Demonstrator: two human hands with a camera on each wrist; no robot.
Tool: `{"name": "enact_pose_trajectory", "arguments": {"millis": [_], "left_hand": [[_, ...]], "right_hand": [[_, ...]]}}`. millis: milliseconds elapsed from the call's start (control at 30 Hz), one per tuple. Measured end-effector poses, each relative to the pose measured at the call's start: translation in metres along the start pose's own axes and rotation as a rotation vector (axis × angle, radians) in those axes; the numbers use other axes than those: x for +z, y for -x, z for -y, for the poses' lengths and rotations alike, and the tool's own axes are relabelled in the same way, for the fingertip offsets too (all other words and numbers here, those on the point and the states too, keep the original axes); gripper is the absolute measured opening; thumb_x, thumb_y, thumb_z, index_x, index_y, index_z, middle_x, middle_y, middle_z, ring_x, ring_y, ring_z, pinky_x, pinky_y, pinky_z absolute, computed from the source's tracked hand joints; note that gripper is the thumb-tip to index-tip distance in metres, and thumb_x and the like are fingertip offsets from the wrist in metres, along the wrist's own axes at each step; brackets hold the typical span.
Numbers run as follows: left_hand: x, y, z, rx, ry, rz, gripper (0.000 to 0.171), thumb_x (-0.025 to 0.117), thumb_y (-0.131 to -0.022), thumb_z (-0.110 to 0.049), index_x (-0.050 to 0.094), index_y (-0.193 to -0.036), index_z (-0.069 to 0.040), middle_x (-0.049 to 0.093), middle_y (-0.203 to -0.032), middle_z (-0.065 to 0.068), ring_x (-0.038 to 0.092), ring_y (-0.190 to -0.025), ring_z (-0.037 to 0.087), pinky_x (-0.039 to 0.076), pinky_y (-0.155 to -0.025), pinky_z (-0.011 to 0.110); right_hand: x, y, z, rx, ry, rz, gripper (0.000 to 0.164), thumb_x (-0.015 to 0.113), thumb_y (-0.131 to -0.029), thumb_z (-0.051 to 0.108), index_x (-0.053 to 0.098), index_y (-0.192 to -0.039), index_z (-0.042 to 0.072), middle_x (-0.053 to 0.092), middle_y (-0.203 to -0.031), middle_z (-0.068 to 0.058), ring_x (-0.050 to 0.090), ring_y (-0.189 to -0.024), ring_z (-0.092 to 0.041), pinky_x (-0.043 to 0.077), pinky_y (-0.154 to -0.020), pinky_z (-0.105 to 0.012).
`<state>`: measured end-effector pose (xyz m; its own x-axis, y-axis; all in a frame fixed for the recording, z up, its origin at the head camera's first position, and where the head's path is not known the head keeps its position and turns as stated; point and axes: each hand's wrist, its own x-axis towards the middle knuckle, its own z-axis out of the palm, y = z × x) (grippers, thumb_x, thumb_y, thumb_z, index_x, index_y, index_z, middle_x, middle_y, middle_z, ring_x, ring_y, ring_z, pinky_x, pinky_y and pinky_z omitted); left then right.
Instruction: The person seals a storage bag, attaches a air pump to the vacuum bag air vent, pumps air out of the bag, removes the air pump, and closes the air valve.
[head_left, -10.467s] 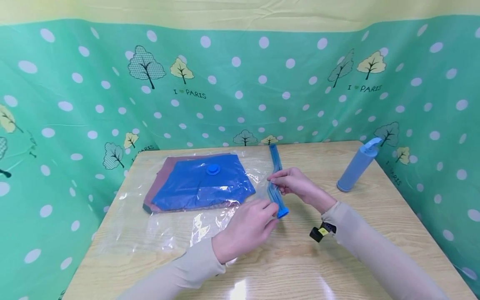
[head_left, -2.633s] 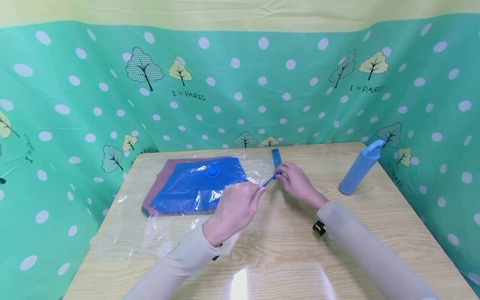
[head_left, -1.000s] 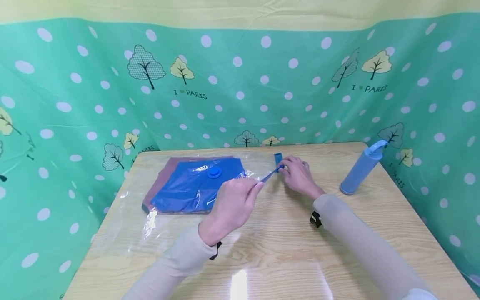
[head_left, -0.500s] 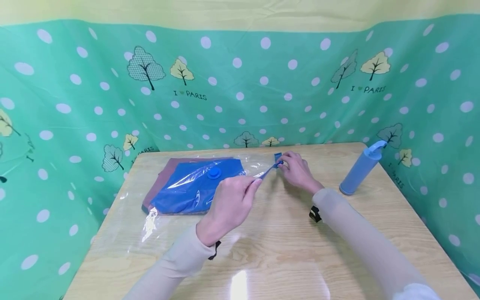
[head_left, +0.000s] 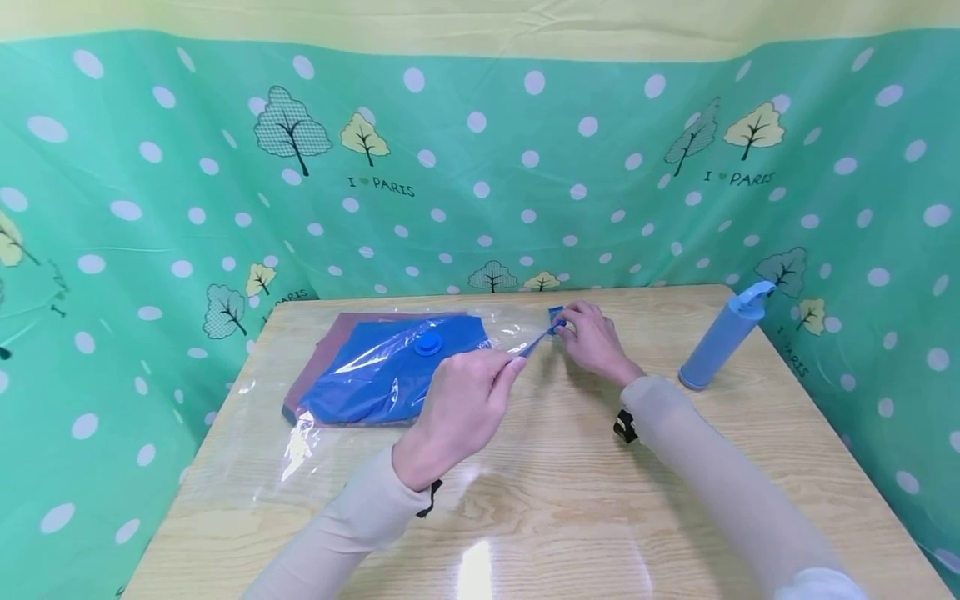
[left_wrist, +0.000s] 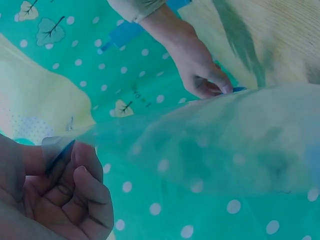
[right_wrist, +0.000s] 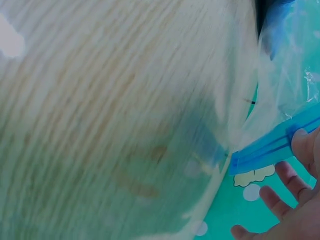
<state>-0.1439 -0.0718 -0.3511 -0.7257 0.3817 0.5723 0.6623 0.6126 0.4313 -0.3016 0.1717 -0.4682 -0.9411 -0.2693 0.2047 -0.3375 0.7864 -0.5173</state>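
A clear vacuum storage bag [head_left: 247,454] with a round blue valve [head_left: 428,342] lies on the table, folded blue and mauve cloth [head_left: 330,358] inside it. Its blue zip strip [head_left: 534,344] is stretched taut between both hands. My left hand [head_left: 468,400] pinches the near end of the strip, thumb against curled fingers, and holds it raised. Close to the strip's far end, my right hand [head_left: 592,337] pinches the small blue slider [head_left: 559,323]. In the right wrist view the thumb presses the zip strip [right_wrist: 265,150] while the other fingers spread below it.
A blue hand pump [head_left: 720,337] stands tilted on the right of the wooden table [head_left: 570,517]. A green dotted curtain [head_left: 465,183] hangs behind the table and along both sides.
My right hand and the slider have travelled from the strip's near end toward its far end, creeping in the last second. My left hand has lifted the near end and pulled it left.
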Motion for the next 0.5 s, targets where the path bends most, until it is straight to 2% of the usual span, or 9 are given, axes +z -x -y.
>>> {"name": "enact_pose_trajectory", "arguments": {"millis": [333,500], "left_hand": [[-0.0002,0.003,-0.0015,0.006,0.005,-0.023,0.042,0.063,-0.106,-0.012,0.053,-0.066,-0.017,0.037,-0.058,-0.008,0.037,-0.051,0.009,0.031,-0.049,0.026],[-0.004,0.003,-0.0029,0.011,0.019,-0.032,0.039,0.063,-0.106,-0.011,0.058,-0.067,-0.015,0.037,-0.058,-0.008,0.037,-0.051,0.009,0.031,-0.049,0.026]], "right_hand": [[0.0043,-0.0059,-0.0061,0.029,-0.062,0.005,0.016,0.065,-0.104,0.009,0.072,-0.117,0.007,0.058,-0.129,-0.012,0.051,-0.122,-0.036,0.042,-0.104,-0.06],[0.0032,-0.0089,-0.0087,0.041,-0.083,0.015,0.017,0.065,-0.103,0.007,0.071,-0.119,0.006,0.058,-0.128,-0.012,0.051,-0.123,-0.035,0.045,-0.102,-0.057]]}}
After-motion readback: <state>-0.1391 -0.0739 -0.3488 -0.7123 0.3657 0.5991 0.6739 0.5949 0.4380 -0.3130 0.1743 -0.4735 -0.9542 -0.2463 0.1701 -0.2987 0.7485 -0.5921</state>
